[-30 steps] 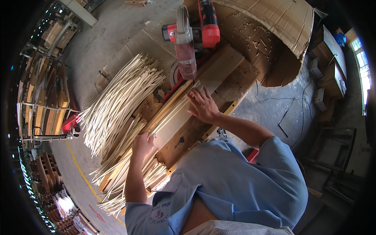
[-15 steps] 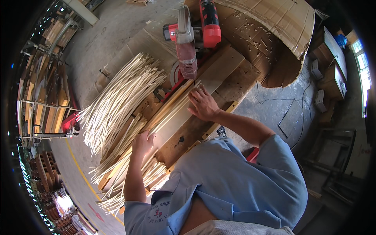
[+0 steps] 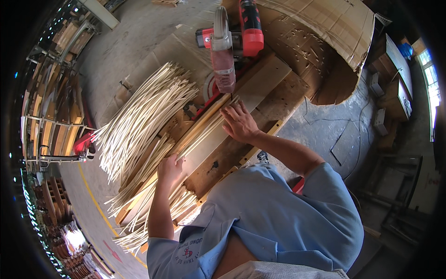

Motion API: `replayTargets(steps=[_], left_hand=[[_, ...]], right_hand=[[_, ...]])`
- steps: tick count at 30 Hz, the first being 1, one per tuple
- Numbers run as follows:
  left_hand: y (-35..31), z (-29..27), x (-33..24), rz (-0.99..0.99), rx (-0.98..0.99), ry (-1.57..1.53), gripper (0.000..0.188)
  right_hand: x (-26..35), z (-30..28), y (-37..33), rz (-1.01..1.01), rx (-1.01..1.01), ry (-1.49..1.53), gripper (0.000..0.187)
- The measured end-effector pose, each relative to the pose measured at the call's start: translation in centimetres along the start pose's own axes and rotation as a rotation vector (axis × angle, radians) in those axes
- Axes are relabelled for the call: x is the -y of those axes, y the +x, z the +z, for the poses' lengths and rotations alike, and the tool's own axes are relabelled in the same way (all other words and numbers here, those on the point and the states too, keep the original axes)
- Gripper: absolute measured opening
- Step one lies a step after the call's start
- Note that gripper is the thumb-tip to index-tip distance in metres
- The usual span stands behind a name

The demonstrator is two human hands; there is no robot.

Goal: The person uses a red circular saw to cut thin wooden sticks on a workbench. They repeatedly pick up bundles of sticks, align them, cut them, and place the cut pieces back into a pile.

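A small bundle of long, thin, pale strips (image 3: 202, 139), like rattan or cane, lies along the wooden fence of a saw bench (image 3: 267, 76). My left hand (image 3: 170, 169) is closed round the bundle near its lower left part. Farther up, my right hand (image 3: 239, 122) grips the strips close to their far ends, fingers bent over them. Just beyond those fingers stands a red and grey mitre saw (image 3: 223, 65); its blade is mostly hidden by the guard. Fingertips of both hands are partly hidden.
A large heap of pale strips (image 3: 144, 121) lies left of the fence, with more strips (image 3: 183, 202) by my left forearm. An open cardboard box (image 3: 325, 42) with offcuts stands behind the saw. Racks of wooden parts (image 3: 55, 125) stand at far left. A cable (image 3: 360, 130) crosses the floor at right.
My right hand has shifted very slightly left along the strips, away from the saw. My left hand keeps its grip, and the saw looks unmoved.
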State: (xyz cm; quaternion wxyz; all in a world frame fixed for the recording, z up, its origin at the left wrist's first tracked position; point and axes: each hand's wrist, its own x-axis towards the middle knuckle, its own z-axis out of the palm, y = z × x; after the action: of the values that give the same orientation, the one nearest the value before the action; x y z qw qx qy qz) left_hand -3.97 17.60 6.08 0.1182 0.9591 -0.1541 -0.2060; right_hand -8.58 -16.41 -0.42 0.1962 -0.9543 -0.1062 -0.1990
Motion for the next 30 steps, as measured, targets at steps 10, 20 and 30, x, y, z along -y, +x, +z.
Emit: replayTargets(steps=[10, 20, 30], left_hand=[[-0.1, 0.2, 0.0, -0.1, 0.005, -0.003, 0.039], [-0.4, 0.5, -0.2, -0.074, -0.046, 0.1, 0.04], [-0.5, 0.9, 0.1, -0.139, -0.014, 0.114, 0.043]], right_hand=[[0.5, 0.6, 0.0, 0.015, -0.027, -0.016, 0.068], [0.7, 1.0, -0.6, 0.059, 0.004, -0.006, 0.07], [0.9, 1.0, -0.7, 0.077, -0.008, -0.054, 0.067]])
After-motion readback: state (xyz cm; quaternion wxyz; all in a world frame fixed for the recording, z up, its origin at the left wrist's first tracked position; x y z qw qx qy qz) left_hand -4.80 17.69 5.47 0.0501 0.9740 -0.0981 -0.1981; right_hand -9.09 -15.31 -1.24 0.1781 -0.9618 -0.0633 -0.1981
